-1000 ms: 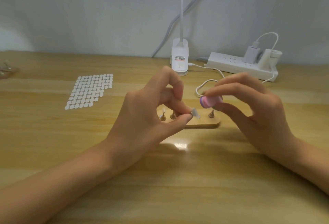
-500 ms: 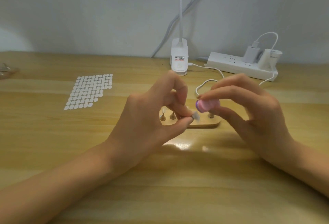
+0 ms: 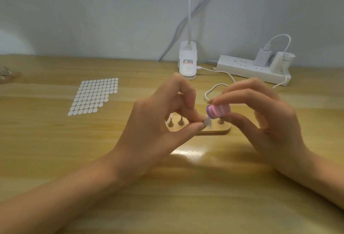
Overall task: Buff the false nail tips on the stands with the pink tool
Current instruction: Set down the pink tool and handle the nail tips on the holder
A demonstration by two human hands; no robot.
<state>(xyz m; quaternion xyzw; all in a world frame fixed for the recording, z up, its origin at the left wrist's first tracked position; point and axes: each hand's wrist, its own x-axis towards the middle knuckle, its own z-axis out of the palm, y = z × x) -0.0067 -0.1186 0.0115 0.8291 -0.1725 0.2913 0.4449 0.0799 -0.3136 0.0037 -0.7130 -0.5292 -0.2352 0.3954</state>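
Head view, left hand (image 3: 149, 129) pinching nail tip (image 3: 208, 122), right hand (image 3: 275, 122) pinching pink tool (image 3: 219, 111), now closer (nearly touching).

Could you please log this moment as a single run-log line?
phase: buffing | left hand: pinches nail tip | right hand: holds pink tool, end by tip | wooden stand: behind hands

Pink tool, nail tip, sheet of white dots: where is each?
pink tool (image 3: 220, 111), head view, middle of its pink side.
nail tip (image 3: 208, 122), head view, its pale exposed end.
sheet of white dots (image 3: 94, 96), head view, centre of the sheet.
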